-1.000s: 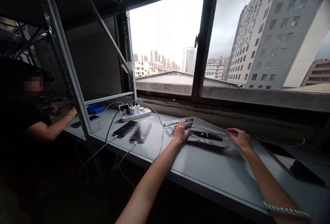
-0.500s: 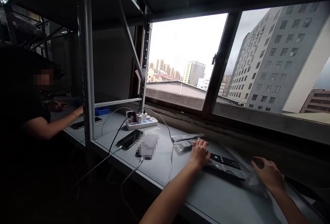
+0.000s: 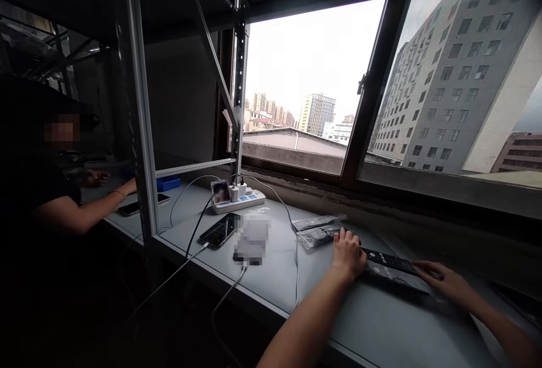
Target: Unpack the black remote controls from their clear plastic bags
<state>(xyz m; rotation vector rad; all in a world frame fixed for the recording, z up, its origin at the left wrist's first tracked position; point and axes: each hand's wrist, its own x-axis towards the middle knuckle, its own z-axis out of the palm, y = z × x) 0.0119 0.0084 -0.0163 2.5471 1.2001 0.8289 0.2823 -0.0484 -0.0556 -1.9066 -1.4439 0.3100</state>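
Remote (image 3: 392, 261), slim, black and studded with buttons, lies between a person's 2 hands on a smooth grey counter (image 3: 402, 328), toward the back edge. The left hand (image 3: 349, 254) curls over its left end, fingers side by side; their tips are hidden, so whether they pinch cannot be told. The right hand (image 3: 444, 280) meets the other end, thumb and fingers slightly parted; whether it grips remote, film or neither is unclear. Along the remote's front side sits a dark packet (image 3: 396, 280) in glossy, creased plastic, with thin clear film (image 3: 398, 245) behind.

The step in hand appears to be steadying the remote at both ends beside its wrapping; the next move likely calls for a light, firm hold, as limp film could slip or snag.

Beyond the left hand, 2 crinkled bags (image 3: 319, 232) lie near the back edge. Left of them, a supple white cable (image 3: 297, 261) reaches the front edge. Farther left lie a flat, glassy phone (image 3: 220, 230) and, nearer the back edge, a hard white power strip (image 3: 239, 203). Past a metal post (image 3: 141, 114), a co-worker's arm (image 3: 99, 207) extends over the counter.
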